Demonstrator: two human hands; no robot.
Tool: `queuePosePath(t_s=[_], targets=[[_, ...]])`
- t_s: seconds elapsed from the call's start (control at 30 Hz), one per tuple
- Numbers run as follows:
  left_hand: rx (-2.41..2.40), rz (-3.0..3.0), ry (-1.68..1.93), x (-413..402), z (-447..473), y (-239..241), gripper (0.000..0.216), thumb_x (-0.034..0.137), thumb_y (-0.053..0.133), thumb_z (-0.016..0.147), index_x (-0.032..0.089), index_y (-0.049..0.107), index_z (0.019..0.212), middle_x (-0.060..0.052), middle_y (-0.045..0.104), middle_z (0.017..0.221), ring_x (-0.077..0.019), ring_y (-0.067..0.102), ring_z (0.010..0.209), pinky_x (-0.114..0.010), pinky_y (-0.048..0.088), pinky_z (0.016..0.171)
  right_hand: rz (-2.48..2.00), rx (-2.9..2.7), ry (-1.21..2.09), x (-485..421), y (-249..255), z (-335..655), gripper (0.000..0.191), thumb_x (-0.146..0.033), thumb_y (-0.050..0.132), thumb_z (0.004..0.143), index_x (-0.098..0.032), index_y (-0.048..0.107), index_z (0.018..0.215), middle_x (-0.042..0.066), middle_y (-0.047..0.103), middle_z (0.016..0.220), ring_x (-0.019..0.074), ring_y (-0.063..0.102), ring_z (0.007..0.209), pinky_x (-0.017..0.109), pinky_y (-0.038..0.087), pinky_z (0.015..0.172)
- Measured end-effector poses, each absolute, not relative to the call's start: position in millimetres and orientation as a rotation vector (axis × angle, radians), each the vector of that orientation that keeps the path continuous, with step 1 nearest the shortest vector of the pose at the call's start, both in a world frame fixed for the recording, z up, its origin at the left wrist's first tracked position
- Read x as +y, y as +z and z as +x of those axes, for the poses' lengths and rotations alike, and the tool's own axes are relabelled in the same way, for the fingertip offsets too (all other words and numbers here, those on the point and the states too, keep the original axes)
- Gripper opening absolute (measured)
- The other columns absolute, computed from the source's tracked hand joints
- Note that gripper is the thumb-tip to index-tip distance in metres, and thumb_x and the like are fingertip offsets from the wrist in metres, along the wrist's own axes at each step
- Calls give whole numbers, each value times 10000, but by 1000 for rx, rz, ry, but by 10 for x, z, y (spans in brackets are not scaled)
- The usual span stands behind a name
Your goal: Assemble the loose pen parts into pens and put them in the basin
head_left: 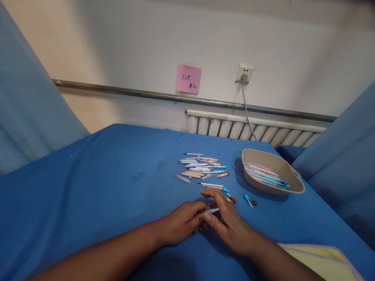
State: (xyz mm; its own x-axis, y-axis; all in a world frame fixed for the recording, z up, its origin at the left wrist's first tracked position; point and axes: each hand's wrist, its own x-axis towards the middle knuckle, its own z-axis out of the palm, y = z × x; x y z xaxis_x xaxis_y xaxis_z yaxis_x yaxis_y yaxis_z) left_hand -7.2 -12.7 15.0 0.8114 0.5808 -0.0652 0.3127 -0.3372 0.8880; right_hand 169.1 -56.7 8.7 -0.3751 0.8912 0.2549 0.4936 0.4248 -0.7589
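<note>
Both my hands meet low in the middle of the blue cloth-covered table (102,183). My left hand (181,222) is closed, its fingertips pinching one end of a thin white pen part (211,211). My right hand (225,218) curls around the same pen part from the other side, fingers bent over it. Just beyond my hands lies a pile of several loose pens and pen parts (202,168) in white, blue and orange. A small blue cap (248,200) and a brown piece (254,203) lie to the right of my hands.
A beige oval tray (293,189) holding several blue pens stands at the right. Behind the table are a radiator (249,127), a wall socket with a cable (244,73) and a pink note (188,79). A yellow cloth (322,257) lies at the bottom right.
</note>
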Motion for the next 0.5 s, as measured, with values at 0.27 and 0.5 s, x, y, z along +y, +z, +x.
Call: queuePosePath(t_s=[0.27,0.5], targets=[[633,1729,280,-101,-82,72,349,455,390,891,147,551,928,-1,536,743,-76,434,542,-195,357,506,-1096,-2008,957,-568,129,1740,452,-389,390,921,-233,291,1333,99,431,1302,199,392,1218,371,330,1013],[530,1385,318,-57,-61,-4,298,437,468,869,146,515,911,-27,605,755,-77,509,527,-194,357,492,-992,-1704,1041,-477,-7,1771,514,-530,244,919,-216,369,1305,116,497,1254,223,481,1145,399,392,950]])
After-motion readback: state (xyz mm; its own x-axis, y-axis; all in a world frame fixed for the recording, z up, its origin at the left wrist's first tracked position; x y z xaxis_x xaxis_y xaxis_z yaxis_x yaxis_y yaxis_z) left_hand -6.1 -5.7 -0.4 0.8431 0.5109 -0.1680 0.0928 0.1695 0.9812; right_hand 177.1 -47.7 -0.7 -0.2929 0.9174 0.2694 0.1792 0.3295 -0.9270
